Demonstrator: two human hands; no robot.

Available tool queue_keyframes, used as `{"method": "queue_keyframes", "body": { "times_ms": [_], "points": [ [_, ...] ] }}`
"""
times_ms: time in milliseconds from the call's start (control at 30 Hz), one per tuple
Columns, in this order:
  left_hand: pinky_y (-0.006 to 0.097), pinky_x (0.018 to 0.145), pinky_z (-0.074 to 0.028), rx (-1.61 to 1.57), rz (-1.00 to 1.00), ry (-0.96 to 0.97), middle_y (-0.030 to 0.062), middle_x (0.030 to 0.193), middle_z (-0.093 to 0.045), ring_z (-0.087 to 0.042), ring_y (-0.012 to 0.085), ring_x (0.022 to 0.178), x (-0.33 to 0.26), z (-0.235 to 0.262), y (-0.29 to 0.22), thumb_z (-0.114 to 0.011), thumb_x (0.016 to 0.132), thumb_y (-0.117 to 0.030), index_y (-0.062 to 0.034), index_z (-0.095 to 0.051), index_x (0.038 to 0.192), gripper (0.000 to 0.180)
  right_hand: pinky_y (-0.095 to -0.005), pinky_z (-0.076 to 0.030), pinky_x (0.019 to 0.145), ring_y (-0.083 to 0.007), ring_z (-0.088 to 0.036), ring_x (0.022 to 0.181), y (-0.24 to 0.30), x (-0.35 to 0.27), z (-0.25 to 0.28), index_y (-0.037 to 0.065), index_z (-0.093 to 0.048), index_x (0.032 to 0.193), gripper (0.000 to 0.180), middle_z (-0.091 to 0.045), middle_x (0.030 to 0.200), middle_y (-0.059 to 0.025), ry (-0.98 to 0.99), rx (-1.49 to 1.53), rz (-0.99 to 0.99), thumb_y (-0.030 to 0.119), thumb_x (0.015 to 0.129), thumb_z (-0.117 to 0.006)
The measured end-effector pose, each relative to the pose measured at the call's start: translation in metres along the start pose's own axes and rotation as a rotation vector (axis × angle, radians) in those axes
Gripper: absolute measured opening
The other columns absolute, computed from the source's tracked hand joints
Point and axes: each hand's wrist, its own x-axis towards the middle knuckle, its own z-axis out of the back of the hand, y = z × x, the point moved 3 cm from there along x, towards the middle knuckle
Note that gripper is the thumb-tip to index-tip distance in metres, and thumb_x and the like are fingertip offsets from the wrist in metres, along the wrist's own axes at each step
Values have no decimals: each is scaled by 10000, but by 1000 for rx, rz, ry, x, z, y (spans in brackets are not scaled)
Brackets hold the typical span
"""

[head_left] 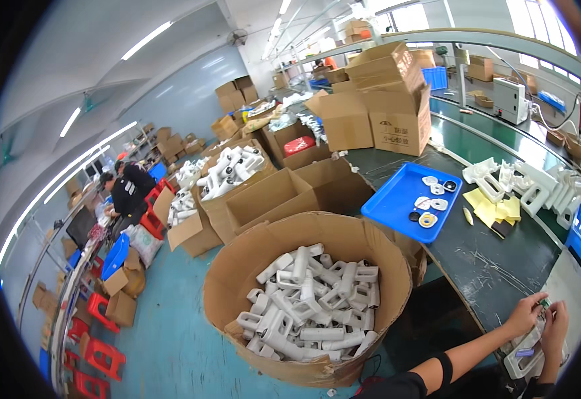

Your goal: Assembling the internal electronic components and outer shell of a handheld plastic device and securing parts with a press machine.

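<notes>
At the lower right, my left hand (pixel 525 315) is closed in a pinch on a small green piece (pixel 544 303), perhaps a circuit board. My right hand (pixel 556 327) meets it there, fingers closed at the same spot; whatever they grip is too small to make out. Just under the hands lies a white plastic housing (pixel 515 368) with an opening. A small purple block (pixel 524 353) shows against this housing. Both hands are above the near right part of the dark green workbench (pixel 467 266).
A blue tray (pixel 390 199) holds small round white and black parts. Beyond my hands stand white plastic housings (pixel 537 189) and yellow sheets (pixel 487 207). Left of the bench, a large round carton (pixel 227 282) is full of white housings. Other cartons (pixel 397 110) and red stools (pixel 104 359) stand around.
</notes>
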Motion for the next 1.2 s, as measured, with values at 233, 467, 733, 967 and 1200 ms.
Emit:
{"method": "queue_keyframes", "body": {
  "times_ms": [233, 467, 733, 967, 1200],
  "points": [
    [319, 901, -483, -2, -35, -17, 201, 1129, -654, -634, 227, 1031, 5, 9, 3, -521, 882, 47, 59, -564, 1238, 359, -411, -403, 666, -355, -507, 750, 7, 6, -8, -35, -466, 837, 66, -474, 814, -165, -36, -66, 99, -37, 851, -530],
    [300, 858, -490, -15, -30, -8, 174, 1091, -662, -629, 186, 968, 6, 6, 3, -521, 877, 56, 62, -566, 1231, 357, -415, -397, 665, -360, -493, 748, 7, 4, -5, -40, -466, 841, 55, -457, 814, -169, -35, -68, 94, -43, 845, -521],
    [278, 809, -496, -37, 10, 7, 147, 1046, -663, -614, 146, 917, 5, 6, 2, -521, 885, 61, 70, -557, 1236, 353, -419, -392, 666, -361, -480, 751, 11, 4, -6, -47, -447, 844, 61, -440, 832, -178, -40, -67, 131, -71, 824, -500],
    [280, 792, -499, -25, 49, 13, 142, 1030, -667, -617, 148, 892, 1, 10, -2, -527, 879, 64, 72, -564, 1226, 349, -444, -386, 664, -388, -482, 762, 8, 3, -8, -43, -455, 851, 65, -445, 846, -192, -44, -137, 153, -62, 822, -509],
    [300, 791, -507, 9, 19, 1, 173, 1051, -669, -632, 174, 868, -1, 5, -19, -543, 865, 57, 61, -555, 1251, 386, -459, -382, 637, -397, -493, 747, 16, -4, 3, -33, -470, 851, 75, -459, 830, -188, -113, -226, 113, -38, 817, -536]
  ]
}}
